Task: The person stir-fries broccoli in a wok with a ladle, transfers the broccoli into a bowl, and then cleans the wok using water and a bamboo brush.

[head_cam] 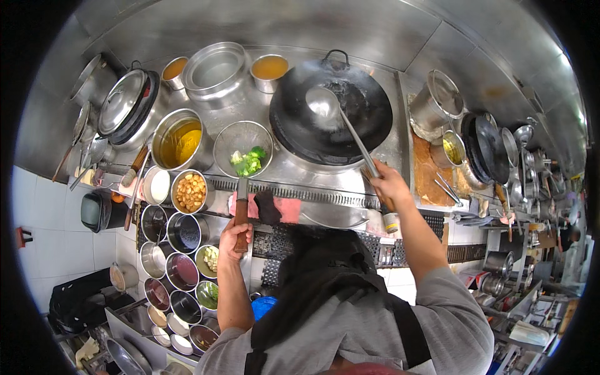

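My left hand (236, 238) is closed on the wooden handle of a wire-mesh strainer (227, 157). Pieces of broccoli (253, 159) and a few paler pieces lie in its mesh, over the steel stove top. My right hand (391, 185) grips the handle of a steel ladle (323, 103), whose bowl is over a black wok (370, 126) on the burner. Some liquid shows in the wok, with a haze like steam above it. A brush with a taped handle (390, 222) hangs just below my right hand; whether my fingers touch it I cannot tell.
Left of the strainer stand a steel pot of yellow oil (183, 140) and a container of peeled garlic cloves (190, 194). Several seasoning containers (183, 272) stand beside my left forearm. Behind are a large steel pot (215, 68) and a cup of orange liquid (269, 68). Another wok (490, 150) stands right.
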{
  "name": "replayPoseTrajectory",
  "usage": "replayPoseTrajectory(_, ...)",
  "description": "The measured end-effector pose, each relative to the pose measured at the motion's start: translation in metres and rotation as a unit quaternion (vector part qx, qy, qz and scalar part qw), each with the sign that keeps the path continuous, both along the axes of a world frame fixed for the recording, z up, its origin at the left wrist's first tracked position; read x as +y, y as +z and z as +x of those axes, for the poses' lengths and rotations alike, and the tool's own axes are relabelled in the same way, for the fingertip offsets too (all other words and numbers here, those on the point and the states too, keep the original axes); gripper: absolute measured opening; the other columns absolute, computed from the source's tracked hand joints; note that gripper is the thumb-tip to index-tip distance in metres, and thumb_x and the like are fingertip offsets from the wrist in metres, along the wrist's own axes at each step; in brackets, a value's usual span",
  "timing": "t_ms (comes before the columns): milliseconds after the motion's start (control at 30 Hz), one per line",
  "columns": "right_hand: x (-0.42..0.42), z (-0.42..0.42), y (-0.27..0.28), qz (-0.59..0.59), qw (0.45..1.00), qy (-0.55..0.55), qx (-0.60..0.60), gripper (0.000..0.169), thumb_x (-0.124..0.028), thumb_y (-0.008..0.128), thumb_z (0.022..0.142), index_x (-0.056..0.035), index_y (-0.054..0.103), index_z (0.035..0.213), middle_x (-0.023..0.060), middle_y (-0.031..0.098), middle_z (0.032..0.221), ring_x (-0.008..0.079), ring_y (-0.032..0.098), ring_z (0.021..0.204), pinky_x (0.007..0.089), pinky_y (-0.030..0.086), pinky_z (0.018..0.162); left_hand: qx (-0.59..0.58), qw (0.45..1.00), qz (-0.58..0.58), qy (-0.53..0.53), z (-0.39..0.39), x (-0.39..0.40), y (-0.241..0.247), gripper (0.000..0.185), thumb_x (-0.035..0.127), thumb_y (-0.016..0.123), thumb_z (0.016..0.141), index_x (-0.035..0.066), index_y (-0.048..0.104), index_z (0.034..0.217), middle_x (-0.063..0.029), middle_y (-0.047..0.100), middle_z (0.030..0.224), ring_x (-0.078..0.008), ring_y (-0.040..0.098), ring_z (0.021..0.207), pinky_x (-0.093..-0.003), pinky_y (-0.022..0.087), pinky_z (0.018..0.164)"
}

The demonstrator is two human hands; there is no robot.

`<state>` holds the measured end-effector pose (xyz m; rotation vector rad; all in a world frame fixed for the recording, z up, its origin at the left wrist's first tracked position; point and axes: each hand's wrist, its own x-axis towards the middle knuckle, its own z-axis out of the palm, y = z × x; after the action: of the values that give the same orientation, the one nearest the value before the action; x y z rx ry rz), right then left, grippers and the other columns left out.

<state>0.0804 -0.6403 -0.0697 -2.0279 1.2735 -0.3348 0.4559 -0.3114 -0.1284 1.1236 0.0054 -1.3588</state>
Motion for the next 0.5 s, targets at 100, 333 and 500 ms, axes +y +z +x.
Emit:
replayPoseTrajectory(100, 0.007, -0.007, 0.048, 0.035, 0.995, -0.015, 0.089, 0.066, -0.009, 0.06, 0.077, -0.0137, 0.046, 0.141, 0.0221, 0.068, 0.083, 0.0348, 0.067, 0.069, 0.0421, 0.053, 0.069, -0.061, 0.998, 0.022, 0.017, -0.019, 0.004, 0.043, 0.038, 0.001, 0.059, 0.08, 0.001, 0.049, 0.117, -0.0111, 0.059, 0.082, -0.0165, 0.055, 0.057, -0.0287, 0.048, 0.046)
replayPoseTrajectory(333, 0.013, 0.02, 0.008, -0.121, 0.986, 0.002, 0.117, 0.063, -0.007, 0.055, 0.078, -0.0071, 0.042, 0.14, 0.031, 0.064, 0.095, 0.042, 0.064, 0.092, 0.0496, 0.049, 0.084, -0.078, 0.996, 0.013, 0.052, -0.048, 0.018, 0.095, 0.041, -0.002, 0.059, 0.079, 0.001, 0.048, 0.118, -0.0113, 0.058, 0.079, -0.0169, 0.056, 0.055, -0.0289, 0.048, 0.044)
replayPoseTrajectory(500, 0.014, -0.03, 0.04, 0.031, 0.998, 0.001, 0.046, 0.058, -0.011, 0.058, 0.078, -0.0078, 0.049, 0.136, 0.0267, 0.065, 0.087, 0.0409, 0.065, 0.082, 0.0476, 0.051, 0.078, -0.11, 0.991, -0.032, 0.074, -0.056, 0.025, 0.125, 0.036, -0.003, 0.059, 0.08, 0.001, 0.05, 0.114, -0.0112, 0.059, 0.078, -0.0179, 0.056, 0.054, -0.0294, 0.048, 0.044)
